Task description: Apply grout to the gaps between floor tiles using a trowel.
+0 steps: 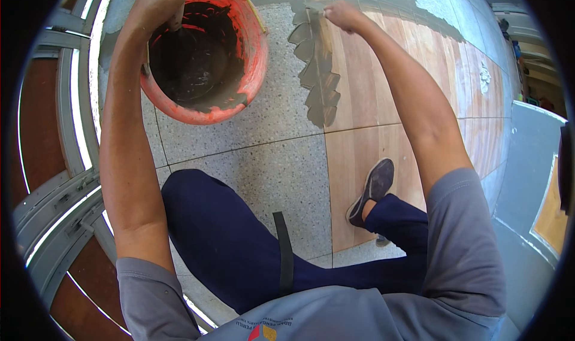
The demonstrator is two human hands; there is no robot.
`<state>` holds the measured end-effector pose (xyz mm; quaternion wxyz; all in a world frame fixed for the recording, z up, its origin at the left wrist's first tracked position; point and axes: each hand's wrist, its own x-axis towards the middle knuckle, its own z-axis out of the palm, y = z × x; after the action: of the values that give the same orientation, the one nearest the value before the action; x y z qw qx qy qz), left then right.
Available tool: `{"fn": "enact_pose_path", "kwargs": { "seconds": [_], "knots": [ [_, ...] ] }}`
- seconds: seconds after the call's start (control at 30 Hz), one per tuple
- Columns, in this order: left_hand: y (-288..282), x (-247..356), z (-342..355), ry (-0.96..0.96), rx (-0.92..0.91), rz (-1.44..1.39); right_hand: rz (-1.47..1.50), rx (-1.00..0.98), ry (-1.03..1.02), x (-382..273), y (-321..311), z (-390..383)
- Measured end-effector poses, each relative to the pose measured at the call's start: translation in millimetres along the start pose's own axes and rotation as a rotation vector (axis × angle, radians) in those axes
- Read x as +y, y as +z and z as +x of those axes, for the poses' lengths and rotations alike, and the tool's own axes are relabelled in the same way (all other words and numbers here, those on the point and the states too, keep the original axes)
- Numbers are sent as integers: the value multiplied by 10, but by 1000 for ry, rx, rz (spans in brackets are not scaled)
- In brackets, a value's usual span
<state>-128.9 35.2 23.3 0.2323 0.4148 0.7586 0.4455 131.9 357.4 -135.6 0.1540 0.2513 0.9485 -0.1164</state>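
My left hand (157, 4) grips the far rim of an orange bucket (254, 53) smeared inside with dark grey mortar; the bucket is tilted toward me. My right hand (342, 14) is stretched forward and closed on a small trowel (312, 8) whose blade touches the floor. Below it a jagged strip of wet grey mortar (317, 71) runs along the seam between the speckled grey floor (263, 161) and the wood-look tiles (389, 71).
My knee in dark blue trousers (227, 239) and my dark shoe (374, 188) rest on the floor. A metal sliding-door track and frame (66, 179) curve along the left. More mortar (443, 23) edges the tiles at the far right, beside a grey wall (527, 161).
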Motion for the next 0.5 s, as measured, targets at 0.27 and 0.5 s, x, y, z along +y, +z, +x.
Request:
{"fn": "enact_pose_path", "kwargs": {
  "seconds": [0.27, 0.5],
  "knots": [
    [88, 210, -62, -84, 10, -15, -76, 76, 12, -249, 674, -759],
    [45, 152, -85, -3, 38, 31, 26, 273, -162, 80, 889, -1563]
  ]
}}
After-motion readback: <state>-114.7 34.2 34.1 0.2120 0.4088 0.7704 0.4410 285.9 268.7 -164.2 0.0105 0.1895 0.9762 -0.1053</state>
